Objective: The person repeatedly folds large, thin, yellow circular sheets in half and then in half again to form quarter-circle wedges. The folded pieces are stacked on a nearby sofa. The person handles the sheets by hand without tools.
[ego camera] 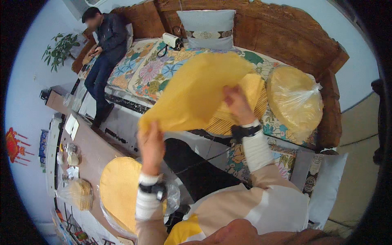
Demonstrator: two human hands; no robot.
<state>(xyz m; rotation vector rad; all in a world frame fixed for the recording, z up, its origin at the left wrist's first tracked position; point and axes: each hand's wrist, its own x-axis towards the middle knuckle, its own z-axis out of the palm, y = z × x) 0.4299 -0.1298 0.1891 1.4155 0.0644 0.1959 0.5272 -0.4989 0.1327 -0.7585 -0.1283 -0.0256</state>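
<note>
A thin yellow sheet point(199, 88), perhaps paper, is stretched in the air before me. Its near left corner is pinched in my left hand point(151, 147). My right hand point(240, 105) grips the sheet's right edge, fingers curled. Beneath and behind the right hand, a pile of folded yellow sheets point(255, 88) rests on the floral-covered sofa seat; the raised sheet hides part of it. Right of that pile sits a knotted clear plastic bag point(295, 102) around a round yellow stack. Beside my left forearm, another round yellow stack point(121, 190) stands on the table, partly in plastic.
A person point(108, 39) sits at the sofa's far left end. A handbag point(171, 39) and a grey cushion point(208, 29) are against the wooden backrest point(275, 24). The long table point(95, 153) at left bears a small bag of yellow discs point(82, 194) and cups point(73, 159).
</note>
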